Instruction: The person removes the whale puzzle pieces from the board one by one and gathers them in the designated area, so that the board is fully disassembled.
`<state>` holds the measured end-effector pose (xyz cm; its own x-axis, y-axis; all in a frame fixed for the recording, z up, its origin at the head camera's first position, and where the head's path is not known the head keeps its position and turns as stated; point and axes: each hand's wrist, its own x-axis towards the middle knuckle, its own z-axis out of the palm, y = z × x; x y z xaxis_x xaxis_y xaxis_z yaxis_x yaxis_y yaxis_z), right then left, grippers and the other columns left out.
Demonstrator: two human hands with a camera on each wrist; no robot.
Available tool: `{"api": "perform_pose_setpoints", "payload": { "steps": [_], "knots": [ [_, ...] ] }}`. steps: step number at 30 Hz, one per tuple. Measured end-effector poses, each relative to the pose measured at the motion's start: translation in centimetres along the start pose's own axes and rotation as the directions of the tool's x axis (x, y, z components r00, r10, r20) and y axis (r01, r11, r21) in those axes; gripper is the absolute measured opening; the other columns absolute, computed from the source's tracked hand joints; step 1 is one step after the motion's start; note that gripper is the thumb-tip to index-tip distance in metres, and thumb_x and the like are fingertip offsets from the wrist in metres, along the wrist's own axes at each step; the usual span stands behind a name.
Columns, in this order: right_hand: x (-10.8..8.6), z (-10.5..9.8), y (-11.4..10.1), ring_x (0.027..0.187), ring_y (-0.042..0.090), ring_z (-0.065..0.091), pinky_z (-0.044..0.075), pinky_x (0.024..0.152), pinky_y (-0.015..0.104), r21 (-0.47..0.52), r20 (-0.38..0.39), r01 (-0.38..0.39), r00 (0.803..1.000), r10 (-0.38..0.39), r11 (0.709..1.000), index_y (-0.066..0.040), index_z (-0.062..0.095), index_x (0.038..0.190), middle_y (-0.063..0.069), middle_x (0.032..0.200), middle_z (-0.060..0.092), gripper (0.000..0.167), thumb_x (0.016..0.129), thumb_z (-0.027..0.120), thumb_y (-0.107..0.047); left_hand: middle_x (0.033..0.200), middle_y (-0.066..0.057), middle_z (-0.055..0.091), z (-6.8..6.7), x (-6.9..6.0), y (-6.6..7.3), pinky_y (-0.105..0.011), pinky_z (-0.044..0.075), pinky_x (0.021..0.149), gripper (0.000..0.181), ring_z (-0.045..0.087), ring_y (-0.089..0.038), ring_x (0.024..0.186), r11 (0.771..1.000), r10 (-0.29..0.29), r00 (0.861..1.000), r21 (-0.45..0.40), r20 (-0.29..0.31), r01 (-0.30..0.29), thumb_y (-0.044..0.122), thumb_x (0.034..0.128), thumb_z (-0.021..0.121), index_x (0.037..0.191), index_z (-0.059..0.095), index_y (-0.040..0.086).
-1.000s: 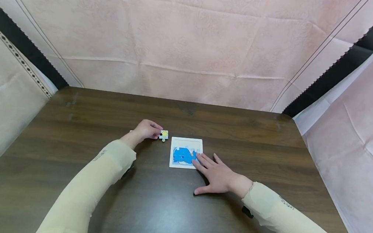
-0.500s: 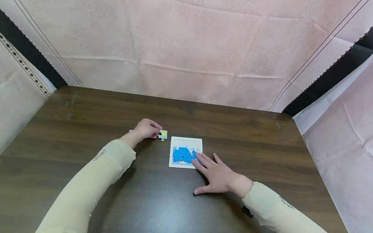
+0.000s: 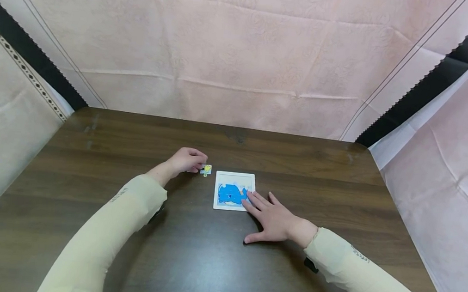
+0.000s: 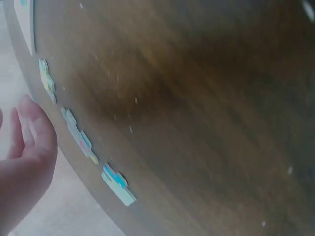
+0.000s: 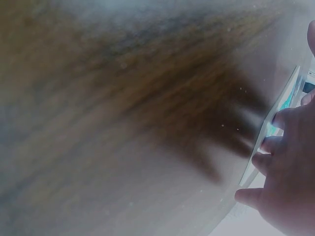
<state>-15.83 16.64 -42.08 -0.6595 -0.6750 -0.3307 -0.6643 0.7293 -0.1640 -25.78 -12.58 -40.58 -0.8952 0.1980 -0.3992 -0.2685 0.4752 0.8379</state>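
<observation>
A white-framed puzzle board (image 3: 224,176) with a blue whale picture lies on the table. My right hand (image 3: 271,218) has its fingers spread, the fingertips resting on the board's right edge. My left hand (image 3: 184,160) is left of the board, fingers loosely bent, beside a puzzle piece with a yellow sun (image 3: 206,170). In the left wrist view that hand (image 4: 29,152) appears to hold nothing. Below it lie one puzzle piece near the board (image 4: 47,81), a middle puzzle piece (image 4: 78,135) and a nearer puzzle piece (image 4: 118,184) with blue on it.
The dark wooden table (image 3: 224,261) extends around both hands. Pale cloth (image 3: 242,49) hangs behind it and at both sides, with black strips along the corners.
My left hand has shifted slightly away and its forearm has swung a little left. The sun piece stays about where it was beside the board. My right hand has not moved.
</observation>
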Motion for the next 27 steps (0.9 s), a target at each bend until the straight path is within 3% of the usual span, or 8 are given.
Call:
{"api": "perform_pose_setpoints", "payload": {
  "steps": [6, 15, 27],
  "knots": [
    [-0.1, 0.0, -0.2, 0.146, 0.026, 0.009, 0.008, 0.115, 0.059, 0.002, 0.005, -0.007, 1.0, 0.007, 1.0, -0.018, 0.019, 0.15, 0.006, 0.159, 0.008, 0.096, 0.078, 0.05, -0.073, 0.121, -0.018, 0.06, 1.5, -0.9, -0.2, -0.031, 0.053, 0.089, 0.037, 0.06, -0.024, 0.101, 0.999, 0.029, 0.994, 0.037, 0.106, -0.033, 0.025, 0.096, 0.052, 0.124, 0.057, 0.001],
    [-0.1, -0.2, -0.2, 0.146, 0.026, 0.009, 0.007, 0.115, 0.059, 0.012, 0.016, -0.02, 1.0, 0.02, 1.0, -0.018, 0.018, 0.15, 0.006, 0.159, 0.007, 0.095, 0.078, 0.051, -0.072, 0.119, -0.014, 0.059, 3.0, -1.5, -0.3, -0.029, 0.053, 0.087, 0.035, 0.061, -0.02, 0.096, 0.996, 0.048, 0.972, 0.064, 0.229, -0.064, 0.024, 0.0944, 0.055, 0.123, 0.059, 0.004],
    [-0.1, -0.1, -0.1, 0.146, 0.025, 0.009, 0.008, 0.115, 0.059, 0.004, 0.012, -0.017, 1.0, 0.017, 1.0, -0.019, 0.018, 0.15, 0.005, 0.159, 0.007, 0.095, 0.078, 0.05, -0.072, 0.125, -0.014, 0.058, 3.5, -1.7, 0.5, -0.031, 0.052, 0.091, 0.039, 0.061, -0.022, 0.102, 0.984, 0.041, 0.966, 0.158, 0.254, -0.083, 0.026, 0.0946, 0.054, 0.127, 0.056, 0.004]
  ]
}}
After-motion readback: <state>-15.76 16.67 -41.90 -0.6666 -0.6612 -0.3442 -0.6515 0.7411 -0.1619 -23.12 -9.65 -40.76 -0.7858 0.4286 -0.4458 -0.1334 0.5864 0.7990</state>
